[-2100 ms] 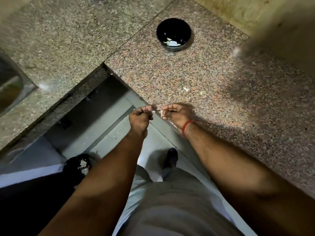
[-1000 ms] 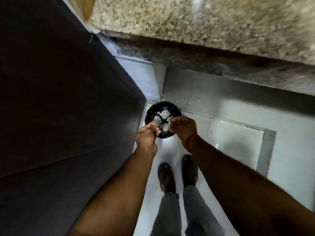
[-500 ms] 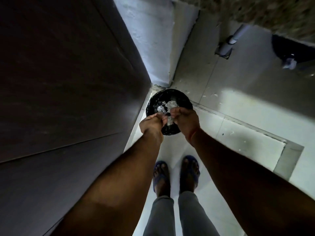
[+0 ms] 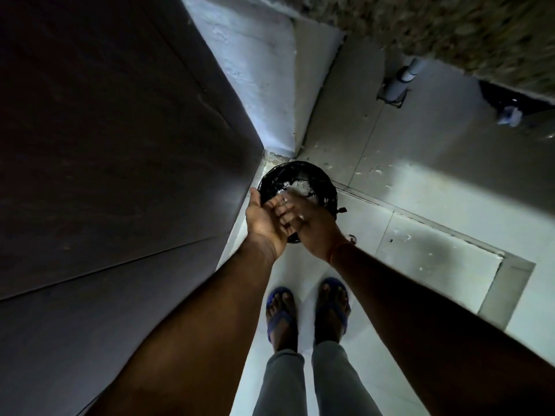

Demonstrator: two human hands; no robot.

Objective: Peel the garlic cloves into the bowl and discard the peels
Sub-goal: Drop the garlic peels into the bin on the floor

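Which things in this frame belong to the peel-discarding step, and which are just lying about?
Part of the job:
- left hand, palm open over the bin
- right hand, its fingers brushing across the left palm
- black-lined bin on the floor
- pale peels inside it

Just lying about:
- grey pipe by the wall
- blue sandals
- dark cabinet door
- granite counter edge
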